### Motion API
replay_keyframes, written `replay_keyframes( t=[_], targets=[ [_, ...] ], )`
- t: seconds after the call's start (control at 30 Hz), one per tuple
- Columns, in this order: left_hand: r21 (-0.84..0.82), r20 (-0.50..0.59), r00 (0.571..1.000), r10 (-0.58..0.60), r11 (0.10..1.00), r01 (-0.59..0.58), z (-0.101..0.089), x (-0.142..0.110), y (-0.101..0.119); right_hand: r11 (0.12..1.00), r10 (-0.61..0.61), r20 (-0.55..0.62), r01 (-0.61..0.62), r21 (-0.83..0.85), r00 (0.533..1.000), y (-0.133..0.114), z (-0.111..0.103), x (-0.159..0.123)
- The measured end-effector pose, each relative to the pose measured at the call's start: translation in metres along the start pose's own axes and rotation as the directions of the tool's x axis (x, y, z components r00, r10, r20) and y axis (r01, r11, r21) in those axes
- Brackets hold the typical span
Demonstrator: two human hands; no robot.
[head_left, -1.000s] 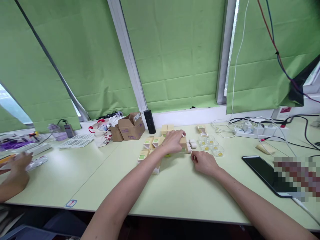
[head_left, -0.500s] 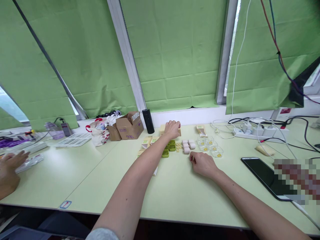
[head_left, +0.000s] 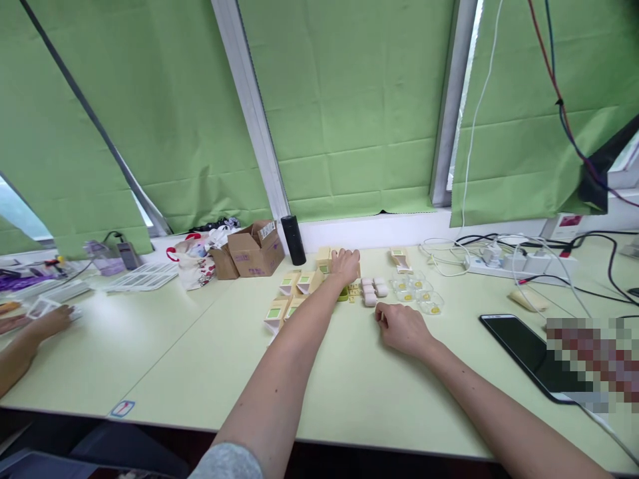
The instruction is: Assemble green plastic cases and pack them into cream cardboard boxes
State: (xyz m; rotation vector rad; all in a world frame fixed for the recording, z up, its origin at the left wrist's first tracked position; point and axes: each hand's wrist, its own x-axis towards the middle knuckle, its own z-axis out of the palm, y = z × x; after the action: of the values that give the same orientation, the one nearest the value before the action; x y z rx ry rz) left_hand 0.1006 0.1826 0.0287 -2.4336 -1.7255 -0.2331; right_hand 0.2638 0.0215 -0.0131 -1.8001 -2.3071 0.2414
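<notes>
At the back middle of the table, my left hand [head_left: 345, 267] reaches over small cream boxes [head_left: 323, 258], its fingers spread and the tips close to or touching a box under them. Below its wrist, green square containers [head_left: 343, 293] are mostly hidden by the forearm. My right hand [head_left: 403, 327] rests on the table, fingers curled in and nothing visible in them. Just beyond it stand pale pink small containers [head_left: 369, 299], tiny yellow pieces [head_left: 352, 293] and clear cups with yellow spots [head_left: 409, 290]. More cream boxes with green labels [head_left: 277, 313] lie left of my forearm.
A single open cream box [head_left: 400, 259] sits at the back. On the right are a phone [head_left: 524, 356], a power strip [head_left: 519, 269] and cables. A cardboard box [head_left: 257, 249], black cylinder [head_left: 293, 241] and cloth bag [head_left: 194, 263] stand back left. Another person's hand [head_left: 54, 321] is far left.
My left hand has shifted slightly and its fingers have spread more. Its forearm swung right, uncovering more cream boxes. My right hand has barely moved. The other person's hands shifted.
</notes>
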Motion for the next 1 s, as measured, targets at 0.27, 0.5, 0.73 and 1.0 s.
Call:
replay_keyframes(
  t=[0.27, 0.5, 0.73, 1.0],
  targets=[
    [-0.001, -0.059, 0.998, 0.001, 1.0, -0.001, 0.004, -0.031, 0.027, 1.0, 0.01, 0.008, -0.01, -0.002, 1.0, -0.001, -0.001, 0.0],
    [-0.051, 0.012, 0.998, -0.065, 0.997, 0.066, 0.011, -0.038, 0.04, 1.0, -0.001, -0.013, 0.001, -0.013, 1.0, 0.001, 0.002, 0.001],
    [-0.133, 0.071, 0.987, -0.146, 0.979, 0.154, 0.014, -0.015, 0.04, 1.0, 0.0, 0.006, 0.0, -0.023, 1.0, 0.001, 0.001, 0.002],
    [-0.205, 0.112, 0.98, -0.166, 0.961, 0.186, 0.024, 0.011, 0.03, 0.999, -0.015, 0.008, 0.015, -0.039, 1.0, 0.002, 0.002, 0.003]
  ],
)
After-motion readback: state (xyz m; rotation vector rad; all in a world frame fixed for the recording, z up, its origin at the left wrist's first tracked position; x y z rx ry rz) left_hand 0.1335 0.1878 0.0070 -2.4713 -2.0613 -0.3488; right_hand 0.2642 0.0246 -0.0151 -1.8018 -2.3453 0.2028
